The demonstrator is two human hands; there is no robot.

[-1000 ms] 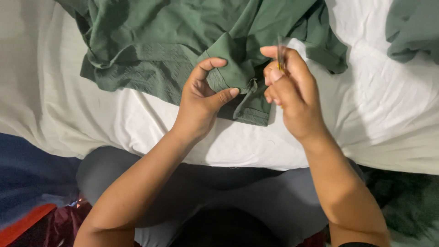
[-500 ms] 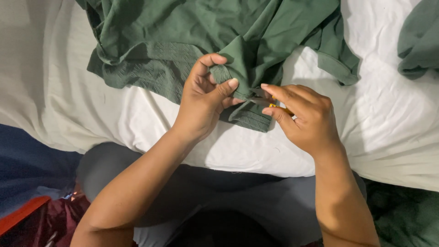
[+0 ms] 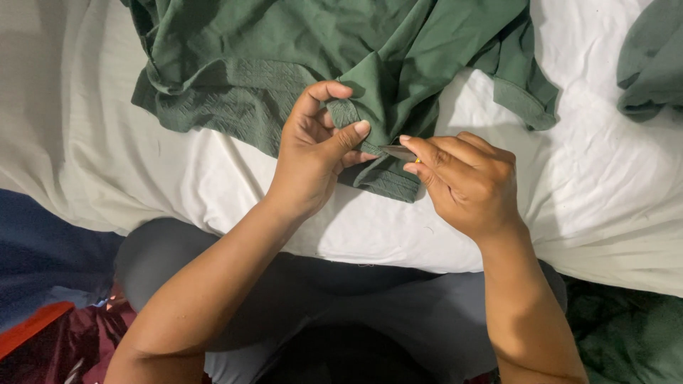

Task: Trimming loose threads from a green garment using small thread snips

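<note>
Thumb and forefinger of the left hand are closed on the ribbed hem of a green garment, folding the edge up and holding it taut, apparently to give the other hand a firm, raised edge to work against. The right hand has its fingertips pressed together on a small slim tool with a greyish tip and a speck of yellow at the grip; what kind of tool it is cannot be told, but its point lies right at the pinched hem. The rest of the garment lies bunched on a white sheet, another grey-green cloth at the far right, and the person's grey-clad lap below
</note>
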